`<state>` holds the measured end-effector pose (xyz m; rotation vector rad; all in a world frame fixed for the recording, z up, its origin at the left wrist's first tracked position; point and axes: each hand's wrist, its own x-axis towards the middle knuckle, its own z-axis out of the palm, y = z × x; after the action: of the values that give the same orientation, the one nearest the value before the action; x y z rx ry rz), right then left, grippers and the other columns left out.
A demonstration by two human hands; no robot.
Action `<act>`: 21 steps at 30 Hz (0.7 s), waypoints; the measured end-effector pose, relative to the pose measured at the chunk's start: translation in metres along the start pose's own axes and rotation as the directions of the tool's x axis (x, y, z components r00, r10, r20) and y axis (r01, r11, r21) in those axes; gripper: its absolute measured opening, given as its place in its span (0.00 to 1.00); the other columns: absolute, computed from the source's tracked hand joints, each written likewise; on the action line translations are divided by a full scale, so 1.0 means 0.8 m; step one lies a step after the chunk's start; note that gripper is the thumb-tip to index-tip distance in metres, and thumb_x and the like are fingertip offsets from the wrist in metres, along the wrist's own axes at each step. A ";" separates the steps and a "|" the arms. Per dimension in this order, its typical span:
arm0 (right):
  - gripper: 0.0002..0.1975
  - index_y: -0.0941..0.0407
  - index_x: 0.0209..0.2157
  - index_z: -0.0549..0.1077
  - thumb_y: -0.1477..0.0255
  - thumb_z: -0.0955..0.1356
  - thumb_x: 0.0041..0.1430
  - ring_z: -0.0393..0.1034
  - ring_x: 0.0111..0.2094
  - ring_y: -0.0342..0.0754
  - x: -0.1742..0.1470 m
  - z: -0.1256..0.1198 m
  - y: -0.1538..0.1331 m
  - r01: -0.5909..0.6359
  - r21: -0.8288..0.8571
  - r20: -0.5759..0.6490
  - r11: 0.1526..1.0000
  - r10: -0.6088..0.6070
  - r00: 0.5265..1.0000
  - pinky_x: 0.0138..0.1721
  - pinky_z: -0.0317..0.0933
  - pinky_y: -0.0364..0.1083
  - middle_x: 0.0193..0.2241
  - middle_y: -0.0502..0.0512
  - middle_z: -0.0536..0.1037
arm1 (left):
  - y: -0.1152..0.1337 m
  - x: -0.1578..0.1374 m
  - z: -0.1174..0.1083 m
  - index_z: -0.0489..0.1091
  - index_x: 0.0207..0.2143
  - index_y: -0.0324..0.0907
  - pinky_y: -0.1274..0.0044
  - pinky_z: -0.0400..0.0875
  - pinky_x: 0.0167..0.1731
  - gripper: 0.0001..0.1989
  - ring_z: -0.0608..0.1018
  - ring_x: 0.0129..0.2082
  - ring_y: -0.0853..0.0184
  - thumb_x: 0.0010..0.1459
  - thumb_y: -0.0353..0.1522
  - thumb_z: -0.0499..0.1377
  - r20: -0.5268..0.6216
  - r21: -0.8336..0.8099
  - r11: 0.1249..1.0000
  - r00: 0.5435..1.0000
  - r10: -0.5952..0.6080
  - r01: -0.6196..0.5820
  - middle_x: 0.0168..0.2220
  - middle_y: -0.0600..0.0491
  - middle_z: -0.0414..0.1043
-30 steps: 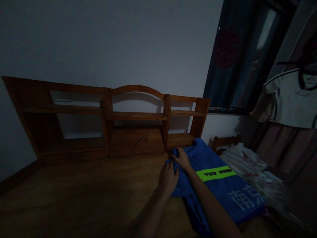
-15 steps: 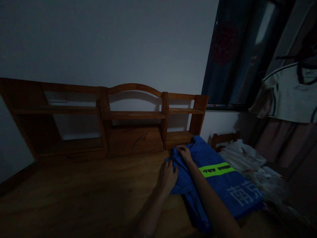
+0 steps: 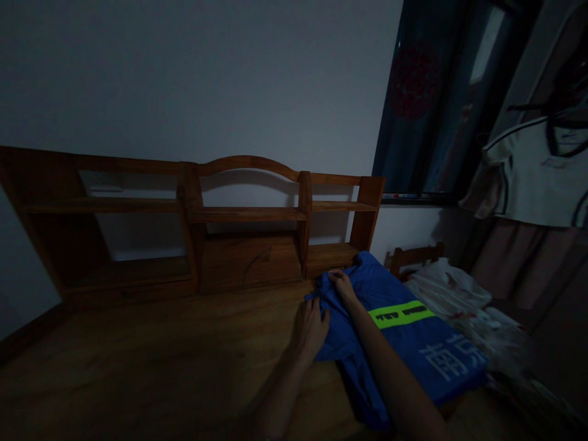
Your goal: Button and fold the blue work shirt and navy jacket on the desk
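A blue shirt (image 3: pixel 390 288) lies partly folded on the wooden desk top, with a bright yellow-green band across it and pale printed characters near its lower end. On its left edge, my left hand (image 3: pixel 313 331) grips the bunched fabric between fingers and thumb. Just beyond it, my right hand (image 3: pixel 342 285) pinches the cloth near the far left corner, its forearm crossing over the shirt. A loose blue part hangs down toward me between my arms. The fingertips are dim and partly hidden by the folds.
A wooden shelf unit (image 3: pixel 248 214) stands along the back of the desk (image 3: pixel 160 361) against the wall. Right of the desk are a chair back (image 3: pixel 416 257) and whitish plastic bags (image 3: pixel 452 285). A white top (image 3: pixel 546 171) hangs near the dark window (image 3: pixel 422 110).
The view has shifted very slightly. Both hands keep their places on the shirt, and the shirt lies as before.
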<state>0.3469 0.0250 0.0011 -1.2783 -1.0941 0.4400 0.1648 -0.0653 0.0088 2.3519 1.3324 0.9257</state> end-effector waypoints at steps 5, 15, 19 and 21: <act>0.12 0.58 0.27 0.73 0.64 0.65 0.44 0.68 0.30 0.48 -0.001 0.000 -0.004 -0.023 -0.025 0.003 0.999 0.023 1.000 0.33 0.61 0.44 0.28 0.54 0.76 | 0.001 -0.001 -0.002 0.62 0.55 0.39 0.71 0.58 0.53 0.22 0.66 0.53 0.59 0.61 0.37 0.45 0.010 -0.003 1.000 1.000 -0.002 0.002 0.53 0.44 0.65; 0.12 0.57 0.29 0.75 0.67 0.64 0.44 0.69 0.32 0.48 -0.010 -0.001 -0.021 -0.006 -0.048 0.087 0.999 0.011 0.996 0.35 0.62 0.44 0.30 0.54 0.77 | -0.007 0.001 0.010 0.61 0.54 0.37 0.70 0.57 0.53 0.24 0.65 0.53 0.59 0.62 0.39 0.43 -0.020 0.016 0.999 0.999 0.037 -0.036 0.53 0.42 0.64; 0.13 0.58 0.28 0.74 0.68 0.61 0.43 0.69 0.30 0.48 -0.011 -0.002 -0.022 -0.004 -0.052 0.078 0.999 0.008 0.997 0.34 0.62 0.44 0.28 0.54 0.77 | -0.006 0.001 0.009 0.62 0.54 0.38 0.70 0.58 0.53 0.23 0.66 0.52 0.59 0.61 0.39 0.44 -0.013 0.010 0.999 0.999 0.034 -0.034 0.52 0.43 0.65; 0.13 0.58 0.26 0.74 0.69 0.61 0.43 0.69 0.29 0.48 -0.011 -0.003 -0.021 0.004 -0.059 0.072 0.998 0.000 0.997 0.33 0.62 0.44 0.27 0.55 0.77 | -0.006 0.001 0.008 0.62 0.54 0.38 0.70 0.58 0.52 0.22 0.67 0.52 0.59 0.61 0.39 0.44 -0.016 0.011 0.999 0.999 0.034 -0.033 0.52 0.43 0.65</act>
<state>0.3396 0.0119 0.0128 -1.3218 -1.1763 0.4583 0.1665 -0.0614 0.0018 2.3869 1.3112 0.9509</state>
